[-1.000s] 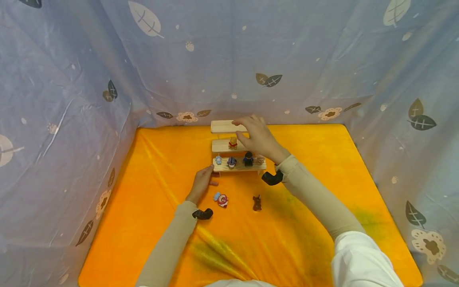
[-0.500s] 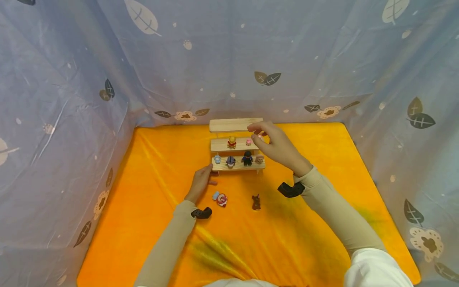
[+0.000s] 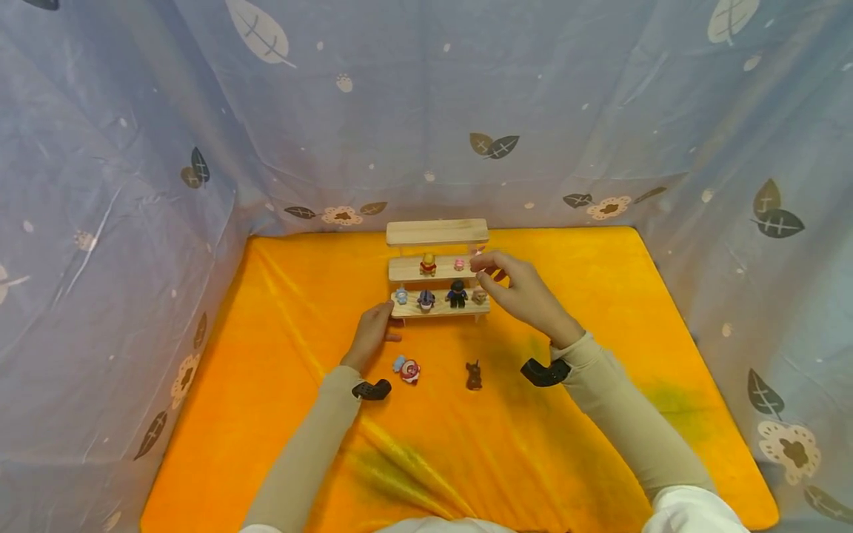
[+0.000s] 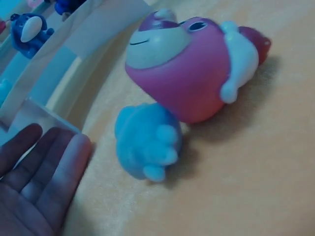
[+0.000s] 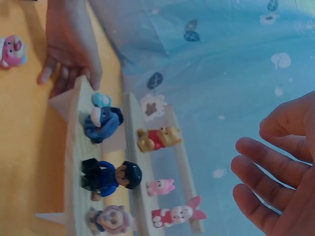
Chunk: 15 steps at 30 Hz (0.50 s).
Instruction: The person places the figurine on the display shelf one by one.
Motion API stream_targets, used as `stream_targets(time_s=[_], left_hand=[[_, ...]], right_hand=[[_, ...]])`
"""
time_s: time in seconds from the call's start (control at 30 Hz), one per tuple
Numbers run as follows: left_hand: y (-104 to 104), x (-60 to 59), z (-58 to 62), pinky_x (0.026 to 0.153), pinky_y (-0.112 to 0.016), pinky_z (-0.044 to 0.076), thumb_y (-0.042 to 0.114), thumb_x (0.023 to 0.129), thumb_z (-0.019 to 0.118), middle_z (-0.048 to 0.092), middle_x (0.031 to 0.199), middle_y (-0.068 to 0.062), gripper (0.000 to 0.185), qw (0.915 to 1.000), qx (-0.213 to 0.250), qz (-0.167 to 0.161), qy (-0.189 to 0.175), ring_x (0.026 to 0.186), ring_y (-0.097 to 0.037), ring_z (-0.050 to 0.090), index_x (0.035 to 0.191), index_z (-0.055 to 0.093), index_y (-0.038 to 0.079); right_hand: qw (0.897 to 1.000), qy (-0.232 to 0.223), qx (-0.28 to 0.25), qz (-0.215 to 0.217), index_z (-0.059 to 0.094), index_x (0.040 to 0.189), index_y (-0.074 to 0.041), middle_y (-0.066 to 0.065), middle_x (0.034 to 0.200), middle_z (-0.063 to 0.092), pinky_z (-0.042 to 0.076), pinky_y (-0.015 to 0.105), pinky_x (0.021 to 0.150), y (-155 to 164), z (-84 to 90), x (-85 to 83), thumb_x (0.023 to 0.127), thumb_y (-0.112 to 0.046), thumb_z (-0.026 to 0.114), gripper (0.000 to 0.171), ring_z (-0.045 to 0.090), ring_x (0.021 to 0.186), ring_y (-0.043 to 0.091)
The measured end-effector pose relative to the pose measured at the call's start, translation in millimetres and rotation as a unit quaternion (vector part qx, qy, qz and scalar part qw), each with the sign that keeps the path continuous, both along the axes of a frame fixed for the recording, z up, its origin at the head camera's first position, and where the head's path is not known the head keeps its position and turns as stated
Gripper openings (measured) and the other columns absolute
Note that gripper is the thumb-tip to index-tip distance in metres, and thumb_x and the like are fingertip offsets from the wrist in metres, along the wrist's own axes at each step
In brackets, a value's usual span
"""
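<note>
the stepped shelf [image 3: 436, 232] at the back edge of the bench is pale, unpainted wood, matt, with a fine straight grain. the bench cover [image 3: 600, 414] is orange cloth with a soft, velvety nap and a slight sheen along its creases. the pink bear toy [image 4: 187, 73] lying on it looks like smooth moulded plastic, faintly glossy, as do the small figures [image 5: 110, 178] on the steps. the backdrop [image 3: 600, 111] is thin, crinkled bluish cloth printed with leaves. both sleeves [image 3: 306, 459] are matt beige knit.
</note>
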<state>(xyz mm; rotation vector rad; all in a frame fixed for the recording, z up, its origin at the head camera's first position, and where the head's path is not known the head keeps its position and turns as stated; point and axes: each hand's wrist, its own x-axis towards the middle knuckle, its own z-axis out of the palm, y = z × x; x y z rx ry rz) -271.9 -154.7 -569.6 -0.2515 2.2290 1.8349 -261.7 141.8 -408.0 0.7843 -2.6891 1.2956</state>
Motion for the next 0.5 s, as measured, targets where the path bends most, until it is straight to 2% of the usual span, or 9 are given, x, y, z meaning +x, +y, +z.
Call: stream_targets(time_s=[0.1, 0.23, 0.3, 0.4, 0.47, 0.5], left_hand=[[3.8, -3.2, 1.8, 0.093, -0.042, 0.060, 0.046, 0.108, 0.041, 0.065, 0.126, -0.020, 0.052, 0.9987, -0.042, 0.005, 0.029, 0.102, -0.031, 0.072, 0.134, 0.060, 0.004], [8.2, -6.1, 4.0, 0.113, -0.050, 0.046, 0.041, 0.107, 0.044, 0.061, 0.139, -0.018, 0.048, 0.9941, -0.085, 0.018, 0.065, 0.130, -0.034, 0.057, 0.136, 0.058, 0.006], [9.4, -7.0, 4.0, 0.116, -0.051, 0.042, 0.041, 0.106, 0.045, 0.059, 0.142, -0.016, 0.048, 0.9930, -0.092, 0.023, 0.070, 0.135, -0.033, 0.053, 0.138, 0.057, 0.007], [9.4, -8.0, 3.2, 0.116, -0.051, 0.043, 0.040, 0.106, 0.047, 0.060, 0.142, -0.016, 0.050, 0.9931, -0.089, 0.023, 0.073, 0.135, -0.033, 0.055, 0.142, 0.055, 0.007], [8.4, -8.3, 2.9, 0.115, -0.051, 0.044, 0.040, 0.106, 0.048, 0.061, 0.140, -0.019, 0.050, 0.9929, -0.091, 0.017, 0.075, 0.133, -0.034, 0.055, 0.140, 0.056, 0.006], [7.4, -8.5, 2.6, 0.118, -0.052, 0.040, 0.041, 0.106, 0.048, 0.060, 0.142, -0.019, 0.050, 0.9925, -0.095, 0.014, 0.076, 0.136, -0.035, 0.053, 0.139, 0.058, 0.004]], right_hand=[[1.000, -0.017, -0.005, -0.004, 0.062, 0.130, -0.012, 0.007, 0.120, 0.070, 0.054, 0.043, 0.089, 0.6, -5.5, 3.9, 0.105, -0.018, 0.056, 0.027, 0.065, 0.099, 0.019], [0.999, -0.041, -0.016, -0.001, 0.062, 0.131, -0.012, 0.009, 0.123, 0.071, 0.054, 0.041, 0.088, -1.0, -10.8, 8.7, 0.106, -0.020, 0.055, 0.027, 0.065, 0.097, 0.021], [0.998, -0.052, -0.025, 0.002, 0.063, 0.130, -0.013, 0.009, 0.124, 0.070, 0.054, 0.040, 0.088, -1.7, -13.2, 10.6, 0.106, -0.021, 0.055, 0.027, 0.066, 0.097, 0.024], [0.997, -0.064, -0.036, 0.002, 0.064, 0.129, -0.014, 0.007, 0.124, 0.070, 0.054, 0.040, 0.088, -1.3, -16.6, 12.5, 0.106, -0.021, 0.054, 0.026, 0.066, 0.097, 0.028], [0.997, -0.072, -0.042, -0.002, 0.064, 0.128, -0.015, 0.006, 0.122, 0.071, 0.054, 0.041, 0.088, 0.0, -19.0, 13.3, 0.106, -0.021, 0.055, 0.024, 0.066, 0.098, 0.031], [0.996, -0.074, -0.043, -0.004, 0.064, 0.127, -0.016, 0.005, 0.122, 0.071, 0.054, 0.041, 0.088, 0.7, -20.0, 13.8, 0.106, -0.021, 0.055, 0.024, 0.066, 0.098, 0.031]])
